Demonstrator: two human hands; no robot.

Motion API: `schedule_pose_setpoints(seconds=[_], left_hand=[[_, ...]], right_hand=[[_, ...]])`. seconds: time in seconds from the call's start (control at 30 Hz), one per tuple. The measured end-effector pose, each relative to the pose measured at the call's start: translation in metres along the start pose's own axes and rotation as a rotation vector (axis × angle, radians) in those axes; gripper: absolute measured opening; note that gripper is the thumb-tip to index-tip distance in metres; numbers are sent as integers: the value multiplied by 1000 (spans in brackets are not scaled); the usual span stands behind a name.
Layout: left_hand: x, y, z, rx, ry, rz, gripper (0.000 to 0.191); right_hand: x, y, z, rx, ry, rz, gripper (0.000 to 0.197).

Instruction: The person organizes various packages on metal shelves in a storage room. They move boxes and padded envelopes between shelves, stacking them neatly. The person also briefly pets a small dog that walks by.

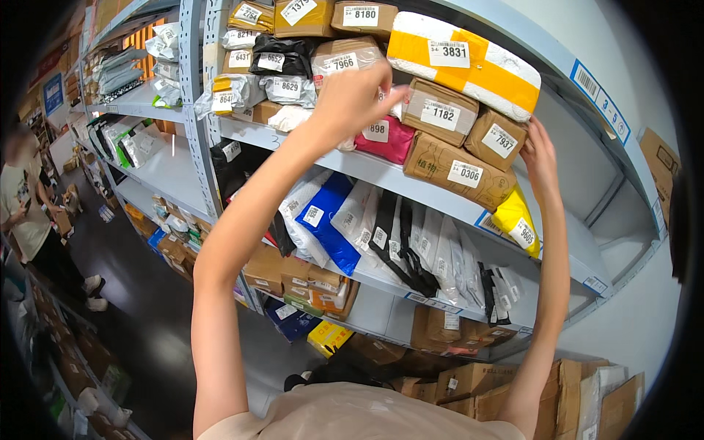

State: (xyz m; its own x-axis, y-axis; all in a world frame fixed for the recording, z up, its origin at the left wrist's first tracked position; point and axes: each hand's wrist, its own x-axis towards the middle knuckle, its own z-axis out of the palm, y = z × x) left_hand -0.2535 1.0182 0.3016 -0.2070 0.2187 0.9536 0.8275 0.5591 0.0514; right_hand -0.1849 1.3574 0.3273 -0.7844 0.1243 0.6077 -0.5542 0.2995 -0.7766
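Observation:
Labelled parcels are stacked on a grey metal shelf (352, 159). My left hand (357, 99) is raised in front of the stack, thumb and fingers apart, overlapping a brown parcel in clear wrap (344, 52); nothing shows in it. My right hand (539, 148) is at the right end of the stack, its fingers at the edge of a small brown carton (496, 138) and just under a white foam box with yellow tape (462, 60). Below are a brown carton (440, 113), a longer brown parcel (459, 168), a pink bag (385, 140) and a yellow bag (517, 223) hanging over the shelf edge.
A lower shelf holds upright mailer bags, one a blue bag (330, 220). Brown cartons (484, 379) stand on the floor at lower right. A metal upright (201, 110) divides the racks. At far left a person (33, 203) stands in the aisle, with a dog (71, 198) nearby.

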Motion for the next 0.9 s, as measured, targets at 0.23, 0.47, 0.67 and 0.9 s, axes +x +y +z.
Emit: schedule_pose_setpoints(seconds=[0.23,0.47,0.67,0.9], left_hand=[[-350,43,-80,-169,-449,-409,26],[-627,274,-193,384,-518,-1359,34],[-563,261,-158,239,-765,-978,35],[-405,248,-81,-214,-373,-520,25]], right_hand=[[-228,27,-14,-258,35,-321,29],[-407,126,30,-63,-111,632,30],[-373,132,91,-650,-634,81,34],[-410,79,145,-193,-738,20,37]])
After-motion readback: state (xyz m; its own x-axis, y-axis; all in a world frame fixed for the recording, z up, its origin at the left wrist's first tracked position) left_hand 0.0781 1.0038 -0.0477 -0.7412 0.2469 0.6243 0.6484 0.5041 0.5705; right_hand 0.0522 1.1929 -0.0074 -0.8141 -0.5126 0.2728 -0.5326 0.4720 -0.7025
